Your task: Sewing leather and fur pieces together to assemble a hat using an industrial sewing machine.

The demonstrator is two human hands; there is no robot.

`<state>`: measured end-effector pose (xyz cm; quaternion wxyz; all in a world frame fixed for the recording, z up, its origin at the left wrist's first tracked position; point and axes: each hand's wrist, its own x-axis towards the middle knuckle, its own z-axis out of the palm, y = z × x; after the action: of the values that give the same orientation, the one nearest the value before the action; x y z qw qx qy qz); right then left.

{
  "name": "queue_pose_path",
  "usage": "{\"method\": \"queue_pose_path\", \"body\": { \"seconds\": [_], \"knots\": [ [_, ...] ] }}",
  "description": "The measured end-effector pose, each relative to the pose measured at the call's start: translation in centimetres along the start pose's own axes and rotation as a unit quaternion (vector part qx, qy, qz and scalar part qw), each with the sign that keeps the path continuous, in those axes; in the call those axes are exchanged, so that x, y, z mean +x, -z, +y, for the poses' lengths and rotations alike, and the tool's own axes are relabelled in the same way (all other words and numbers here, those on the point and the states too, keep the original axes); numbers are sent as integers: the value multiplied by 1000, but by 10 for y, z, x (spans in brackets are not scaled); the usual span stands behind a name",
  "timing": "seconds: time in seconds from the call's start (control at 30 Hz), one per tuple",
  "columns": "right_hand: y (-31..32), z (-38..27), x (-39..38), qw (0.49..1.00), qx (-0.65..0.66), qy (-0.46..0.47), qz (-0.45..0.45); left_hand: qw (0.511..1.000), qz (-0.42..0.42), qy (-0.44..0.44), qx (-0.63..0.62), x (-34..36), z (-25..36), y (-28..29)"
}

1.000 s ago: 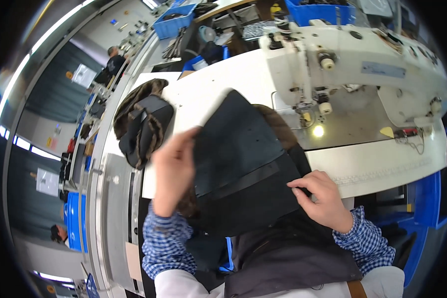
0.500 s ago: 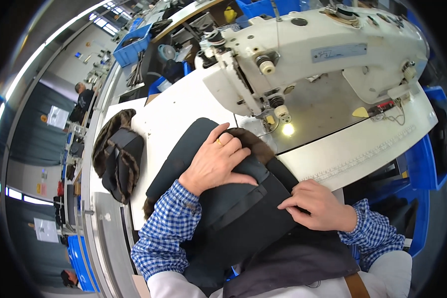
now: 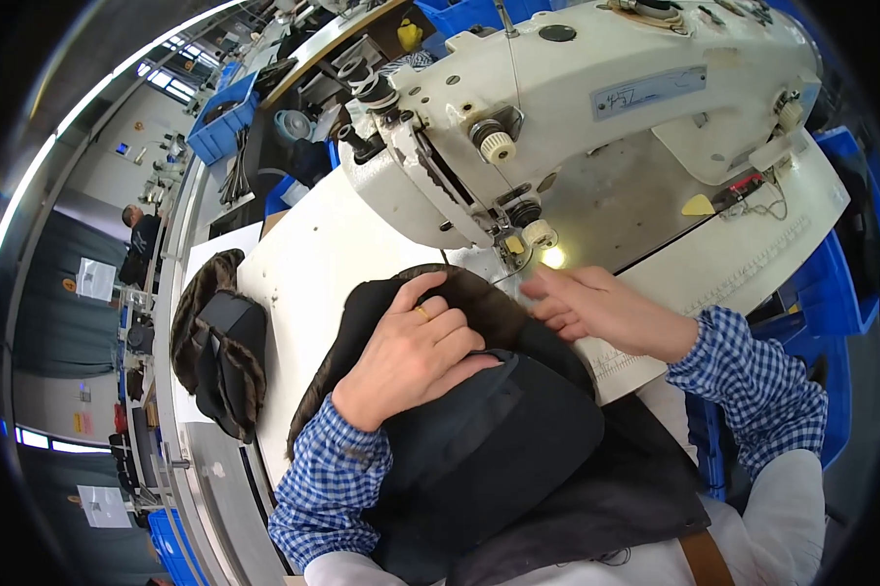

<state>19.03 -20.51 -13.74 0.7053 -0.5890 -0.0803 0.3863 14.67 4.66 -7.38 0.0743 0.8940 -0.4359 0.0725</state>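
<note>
A black fabric piece with brown fur trim (image 3: 503, 303) lies over the sewing table's front edge and hangs toward my lap. My left hand (image 3: 411, 361) grips it from above, fingers bent over the black cloth and thumb along a folded edge. My right hand (image 3: 606, 308) is just right of the sewing machine's needle area, by the fur edge. Its fingertips are blurred, so whether they touch or pinch anything cannot be told. The white sewing machine (image 3: 420, 200) stands beyond both hands, its small lamp lit beside the presser foot (image 3: 514, 249).
Another black and brown fur piece (image 3: 227, 342) lies on the table's left side. A screwdriver-like tool with a red handle (image 3: 738, 190) rests at the right of the machine bed. Blue bins (image 3: 836, 283) stand at the right, and a blue crate (image 3: 220, 117) at the back left.
My right hand has left the black cloth's right edge and moved up toward the needle. The fabric has shifted, showing more brown fur. My left hand stays on the cloth.
</note>
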Motion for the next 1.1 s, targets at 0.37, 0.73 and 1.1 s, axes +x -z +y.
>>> {"method": "queue_pose_path", "body": {
  "seconds": [0.37,0.73,1.1],
  "knots": [
    [-31,24,25,954,-195,228,-27,995,48,-51,-64,31,-6,12],
    [-26,18,15,970,-155,173,-71,988,-61,43,-137,24,-19,7],
    [-25,10,10,970,-174,134,-107,993,-2,48,-105,13,-15,3]
  ]
}}
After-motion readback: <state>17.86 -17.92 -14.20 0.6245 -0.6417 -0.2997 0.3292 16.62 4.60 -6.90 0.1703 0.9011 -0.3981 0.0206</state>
